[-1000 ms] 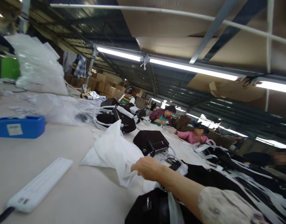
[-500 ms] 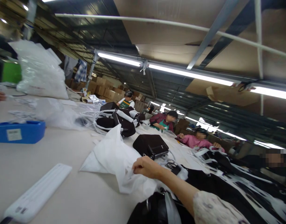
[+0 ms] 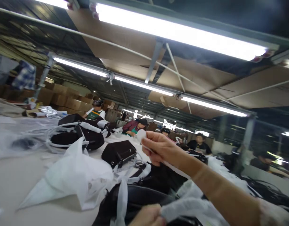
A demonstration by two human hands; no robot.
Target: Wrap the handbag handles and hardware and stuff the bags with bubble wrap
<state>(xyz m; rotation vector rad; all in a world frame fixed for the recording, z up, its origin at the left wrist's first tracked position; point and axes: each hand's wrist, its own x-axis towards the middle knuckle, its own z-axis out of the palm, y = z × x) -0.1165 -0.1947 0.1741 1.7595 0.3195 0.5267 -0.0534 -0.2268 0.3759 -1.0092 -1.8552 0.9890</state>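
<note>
My right hand (image 3: 158,147) is raised over the table, its thumb and fingers pinching a small round white piece (image 3: 141,135). Low in the view, my left hand (image 3: 146,216) is blurred and cut off by the bottom edge; it lies at a black bag (image 3: 137,196), beside a pale wrapped strap (image 3: 185,208), and its fingers are mostly hidden. Another white strip (image 3: 122,201) hangs across the bag. Left of the bag, a crumpled white sheet (image 3: 76,172) rests on the table.
A boxy black bag (image 3: 118,152) stands behind the white sheet. Farther left lie black bags with white-wrapped handles (image 3: 91,135) and clear plastic (image 3: 14,135). Several people sit across the table, one in a green apron (image 3: 94,114). Cardboard boxes (image 3: 71,102) are stacked behind.
My right hand has let go of the white sheet and risen with the round white piece. My left hand has come into view at the bottom. The view has swung right and up.
</note>
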